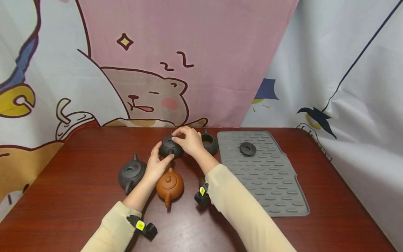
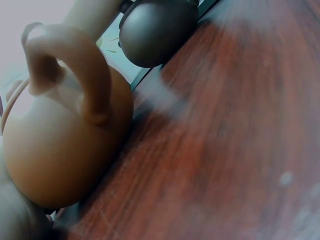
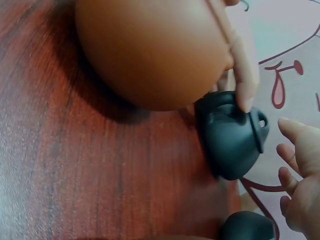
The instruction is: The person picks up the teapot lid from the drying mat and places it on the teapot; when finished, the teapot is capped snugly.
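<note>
A small dark teapot (image 1: pixel 170 147) with a lid on it stands near the table's back edge. My left hand (image 1: pixel 155 166) holds it by the side, thumb near its handle and fingers at its far left. In the right wrist view, a left-hand digit touches this dark teapot (image 3: pixel 230 140) close to the loop knob of its lid. My right hand (image 1: pixel 190 140) hovers just beside the lid; in the right wrist view the right hand's (image 3: pixel 302 170) fingers are loosely bent, with a gap between them and the pot.
An orange-brown teapot (image 1: pixel 170 185) stands in front, between my forearms. A larger dark teapot (image 1: pixel 132 173) is at the left. Behind my right hand stands an open-topped dark pot (image 1: pixel 211 144). On the grey ridged mat (image 1: pixel 267 189) at right lies a round dark lid (image 1: pixel 248 149).
</note>
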A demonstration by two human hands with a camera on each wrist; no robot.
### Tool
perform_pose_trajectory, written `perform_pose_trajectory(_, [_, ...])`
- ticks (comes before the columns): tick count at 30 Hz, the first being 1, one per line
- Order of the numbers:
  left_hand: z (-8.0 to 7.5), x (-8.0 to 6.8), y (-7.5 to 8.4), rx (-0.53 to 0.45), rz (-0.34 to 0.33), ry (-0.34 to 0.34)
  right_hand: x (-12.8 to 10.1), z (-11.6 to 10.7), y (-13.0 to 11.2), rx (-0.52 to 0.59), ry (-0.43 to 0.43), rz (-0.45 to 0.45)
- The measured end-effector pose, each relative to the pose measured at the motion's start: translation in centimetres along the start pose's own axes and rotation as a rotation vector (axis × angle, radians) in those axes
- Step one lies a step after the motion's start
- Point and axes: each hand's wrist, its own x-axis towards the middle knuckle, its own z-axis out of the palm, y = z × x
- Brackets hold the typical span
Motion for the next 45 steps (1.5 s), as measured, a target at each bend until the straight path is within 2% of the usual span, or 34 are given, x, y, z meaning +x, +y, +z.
perform_pose_trajectory(13, [0.0,0.0,0.1,0.012,0.01,0.022,-1.3,-3.0,-0.9,0.106,0.08,-0.077])
perform_pose_trajectory(24, [0.2,-0.1,0.1,0.003,0.016,0.019,-3.9,-5.4,0.3,0.165,0.174,-0.16])
perform_pose_trajectory(32, [0.1,-0.2,0.1,0.006,0.01,0.015,-5.8,-6.9,1.4,0.236,0.213,-0.215])
perform_pose_trajectory(38, [0.1,-0.2,-0.1,0.007,0.008,0.017,-7.3,-8.3,2.7,0.262,0.237,-0.216])
perform_pose_trajectory(45, [0.2,-0.2,0.0,-0.004,0.005,0.021,-8.7,-10.1,4.3,0.25,0.279,-0.171])
